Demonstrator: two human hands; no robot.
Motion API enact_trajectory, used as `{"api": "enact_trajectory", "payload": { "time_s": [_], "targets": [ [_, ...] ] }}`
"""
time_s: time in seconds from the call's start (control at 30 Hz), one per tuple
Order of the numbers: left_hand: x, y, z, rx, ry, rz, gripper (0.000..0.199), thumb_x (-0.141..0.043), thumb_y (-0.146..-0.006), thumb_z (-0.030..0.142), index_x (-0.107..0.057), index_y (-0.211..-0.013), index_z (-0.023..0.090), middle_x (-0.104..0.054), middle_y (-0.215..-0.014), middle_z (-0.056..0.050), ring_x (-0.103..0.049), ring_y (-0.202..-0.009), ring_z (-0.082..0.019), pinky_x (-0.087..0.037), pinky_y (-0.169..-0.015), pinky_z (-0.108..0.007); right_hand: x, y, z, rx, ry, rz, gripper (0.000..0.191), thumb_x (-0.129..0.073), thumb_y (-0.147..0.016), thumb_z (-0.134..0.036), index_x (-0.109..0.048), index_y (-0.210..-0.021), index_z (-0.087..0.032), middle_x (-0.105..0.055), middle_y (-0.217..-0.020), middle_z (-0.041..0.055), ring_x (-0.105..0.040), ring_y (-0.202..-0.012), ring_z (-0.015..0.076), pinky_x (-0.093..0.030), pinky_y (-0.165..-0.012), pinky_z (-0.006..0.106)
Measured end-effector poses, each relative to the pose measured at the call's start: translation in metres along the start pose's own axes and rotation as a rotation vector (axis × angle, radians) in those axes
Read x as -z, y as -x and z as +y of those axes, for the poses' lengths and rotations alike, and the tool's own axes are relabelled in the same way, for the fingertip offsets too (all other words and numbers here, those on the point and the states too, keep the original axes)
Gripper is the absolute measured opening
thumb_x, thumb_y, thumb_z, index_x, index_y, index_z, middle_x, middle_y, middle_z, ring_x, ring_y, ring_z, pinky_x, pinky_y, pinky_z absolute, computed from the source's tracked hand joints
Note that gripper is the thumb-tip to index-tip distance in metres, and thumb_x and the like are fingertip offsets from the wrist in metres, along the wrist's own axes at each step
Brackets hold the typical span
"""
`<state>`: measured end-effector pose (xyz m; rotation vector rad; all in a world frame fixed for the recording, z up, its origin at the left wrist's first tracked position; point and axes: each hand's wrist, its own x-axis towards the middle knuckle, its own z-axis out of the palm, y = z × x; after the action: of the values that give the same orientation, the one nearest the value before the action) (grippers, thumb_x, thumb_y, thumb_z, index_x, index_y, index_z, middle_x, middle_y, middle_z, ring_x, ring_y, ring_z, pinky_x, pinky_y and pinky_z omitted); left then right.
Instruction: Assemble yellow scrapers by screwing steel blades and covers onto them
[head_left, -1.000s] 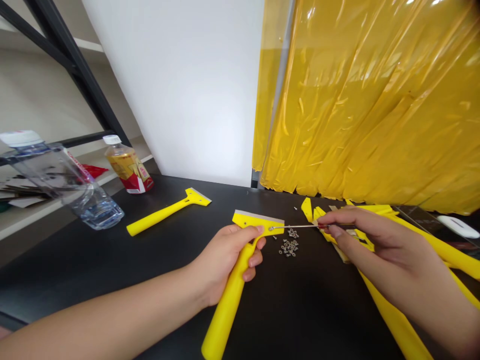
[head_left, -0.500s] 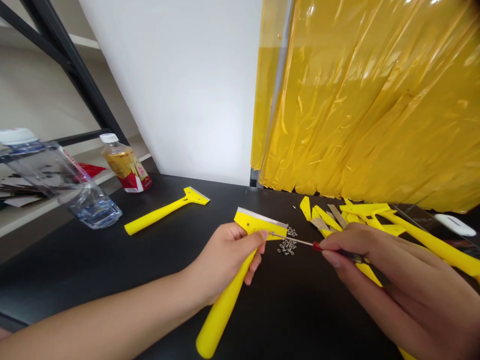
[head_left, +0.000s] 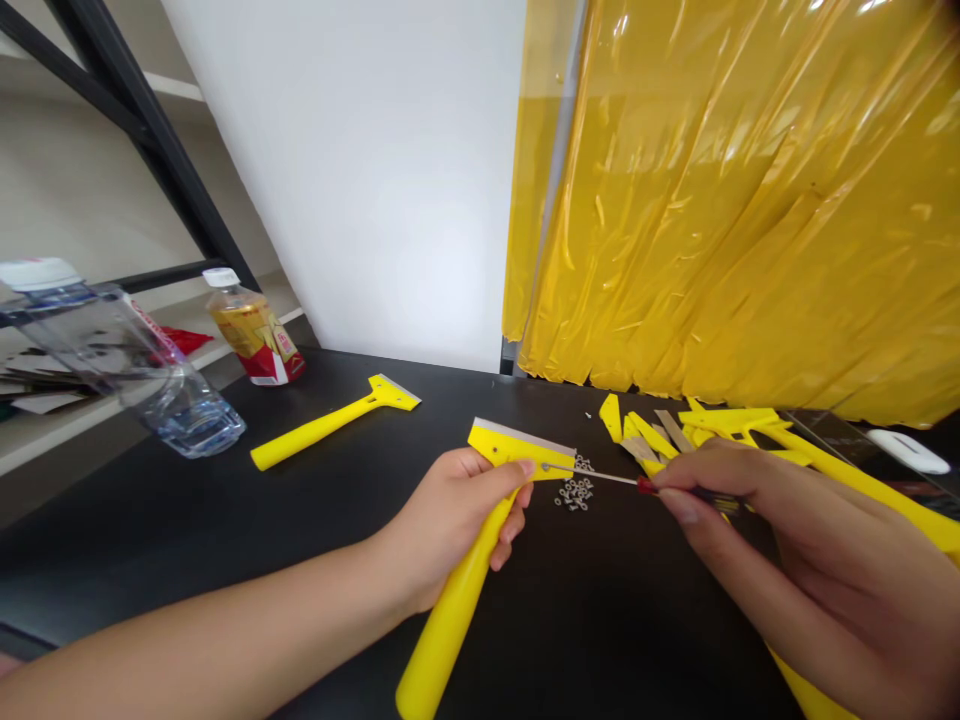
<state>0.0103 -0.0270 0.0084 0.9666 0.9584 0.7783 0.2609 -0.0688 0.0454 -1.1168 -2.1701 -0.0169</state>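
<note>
**Left hand [head_left: 450,525] clenched on scraper [head_left: 454,625], right hand [head_left: 802,570] pinching screwdriver [head_left: 592,476] at its head**

Against the frame half a second back, little has changed; the right hand sits slightly further right and the screwdriver's dark handle lies a little flatter; the screwdriver tip stays at the same spot on the yellow scraper head, near its middle; the scraper has barely shifted. The left hand's grip is clenched around the scraper's handle just below the head, thumb lying across the head; the right hand's grip is closed on the screwdriver by its fingertips, just behind the red collar. The scraper is held just above the black counter [head_left: 187,500], its long axis running from the bottom edge of the view up and to the right; its head points away from the person, with the steel blade [head_left: 521,436] on the far edge. The screwdriver points left, nearly level and crosswise to the scraper. Small screws [head_left: 575,491] lie in a loose heap on the counter just beside the scraper head; loose yellow scraper parts [head_left: 724,420] lie further right; a second scraper [head_left: 330,425], a water bottle [head_left: 184,410] and a drink bottle [head_left: 255,335] sit on the left.
</note>
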Motion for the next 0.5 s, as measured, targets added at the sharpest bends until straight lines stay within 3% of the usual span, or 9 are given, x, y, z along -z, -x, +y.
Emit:
{"api": "enact_trajectory", "payload": {
  "time_s": [0.5],
  "targets": [
    [0.0014, -0.0009, 0.0003, -0.013, -0.046, 0.004, 0.037, -0.063, -0.096, 0.044, -0.058, -0.07, 0.018, -0.051, -0.051, 0.002, -0.043, -0.039, -0.007, -0.033, -0.041, -0.018, 0.0041, -0.007, -0.0055, 0.019, -0.007, -0.014, 0.008, -0.059, -0.1, -0.026, -0.062, -0.106, -0.03, -0.074, -0.088, -0.0009, -0.071, -0.073, 0.0185, -0.052, -0.065, 0.032]
  ]
}}
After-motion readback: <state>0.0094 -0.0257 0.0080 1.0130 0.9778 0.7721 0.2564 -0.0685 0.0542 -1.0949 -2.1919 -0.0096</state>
